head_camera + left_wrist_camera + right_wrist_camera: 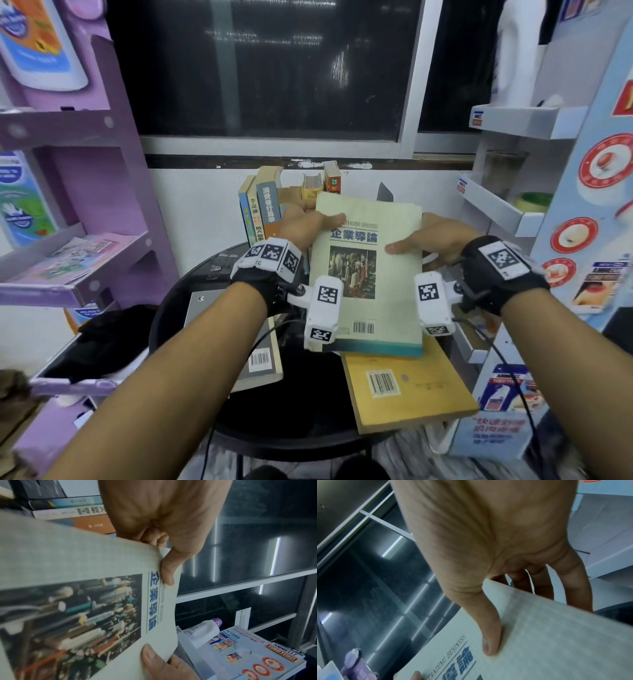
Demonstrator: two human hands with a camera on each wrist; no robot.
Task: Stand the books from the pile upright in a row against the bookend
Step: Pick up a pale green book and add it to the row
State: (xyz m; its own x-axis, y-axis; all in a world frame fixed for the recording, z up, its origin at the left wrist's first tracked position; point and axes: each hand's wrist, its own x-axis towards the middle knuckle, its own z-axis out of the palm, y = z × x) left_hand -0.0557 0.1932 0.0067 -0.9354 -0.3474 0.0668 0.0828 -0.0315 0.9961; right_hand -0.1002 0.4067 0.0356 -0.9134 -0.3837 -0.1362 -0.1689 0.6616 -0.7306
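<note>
Both hands hold one pale green book (pixel 373 270) with a blue title and a city photo, raised above the black round table (pixel 301 414). My left hand (pixel 308 222) grips its upper left edge, thumb on the cover and fingers behind. At the right edge my right hand (pixel 421 245) grips the same way. The left wrist view shows the left thumb (pixel 167 574) pinching the cover (pixel 85 563); the right wrist view shows the right thumb (pixel 491 635) pressed on it (pixel 556 649). Several books (pixel 260 209) stand upright at the table's back. A grey bookend tip (pixel 384 193) shows behind the held book.
A yellow book (pixel 407 387) lies flat at the table's front right and a grey book (pixel 239 342) at the left. A purple shelf unit (pixel 85 260) stands to the left, and white and blue display racks (pixel 513 212) to the right. A dark window is behind.
</note>
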